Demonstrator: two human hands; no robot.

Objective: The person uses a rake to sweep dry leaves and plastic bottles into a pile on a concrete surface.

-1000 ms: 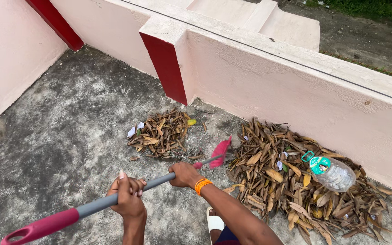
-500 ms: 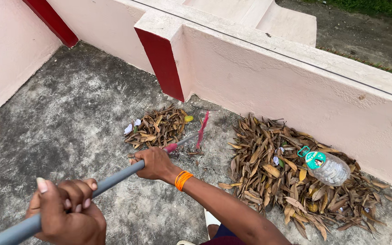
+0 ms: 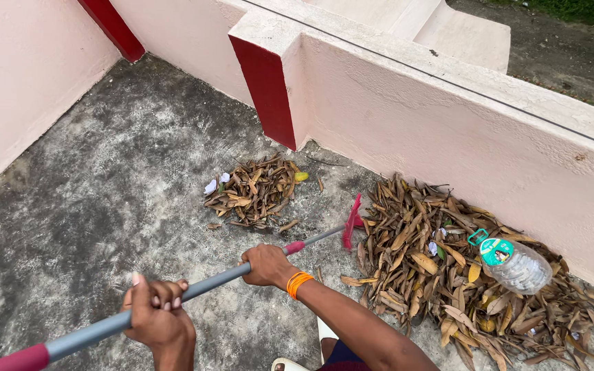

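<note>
Rough grey concrete floor (image 3: 104,206) out here, boxed in by pale pink walls (image 3: 448,137) with two dark red edge strips, one on the near pillar, one at the top left corner.

Some stuff is cut off: the broom (image 3: 194,288) handle's red end runs out of the bottom left corner, and the broom head (image 3: 352,230) is seen edge-on, so it's just a thin pink sliver and the bristles are hard to make out. Only the front of one white sandal (image 3: 324,336) shows at the bottom edge, the rest is behind the forearm.

Left hand (image 3: 158,319) is wrapped tight around the grey shaft low down near the red grip, fingers curled over the top. Right hand (image 3: 266,264) is clamped around the shaft further up, just short of the small red collar, orange bands (image 3: 298,283) on that wrist. Shaft runs diagonally through both fists, head sitting on the floor between the piles.

Count: two leaf piles, a small one (image 3: 256,192) by the pillar and a big one (image 3: 448,275) along the wall. One clear plastic bottle (image 3: 517,264) with a teal cap lies on the big pile. Two whitish scraps (image 3: 214,184) at the small pile's left edge.
</note>
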